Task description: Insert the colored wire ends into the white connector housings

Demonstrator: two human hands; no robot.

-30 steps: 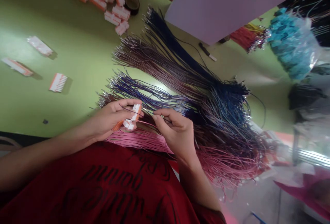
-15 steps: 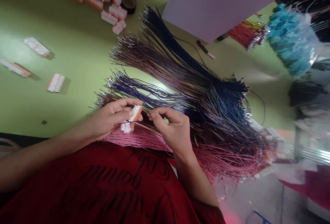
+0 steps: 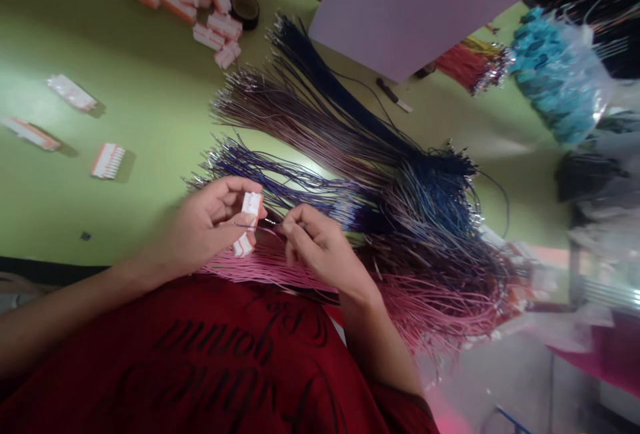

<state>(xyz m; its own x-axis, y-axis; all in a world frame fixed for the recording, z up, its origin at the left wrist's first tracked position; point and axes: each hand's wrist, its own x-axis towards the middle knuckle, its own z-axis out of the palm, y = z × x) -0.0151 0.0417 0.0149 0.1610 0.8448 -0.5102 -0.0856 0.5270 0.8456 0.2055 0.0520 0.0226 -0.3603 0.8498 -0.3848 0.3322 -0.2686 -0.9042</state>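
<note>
While in left hand (image 3: 207,221), connector (image 3: 251,204) at fingertips (image 3: 254,187).

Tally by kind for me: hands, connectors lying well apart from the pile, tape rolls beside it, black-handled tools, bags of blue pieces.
Left hand and right hand: 2
Connectors lying apart: 3
Tape roll: 1
Black-handled tool: 1
Bag of blue pieces: 1
Total: 8

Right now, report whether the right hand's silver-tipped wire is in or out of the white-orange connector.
Out: the wire's silver tip shows between the connector and the right hand.
</note>
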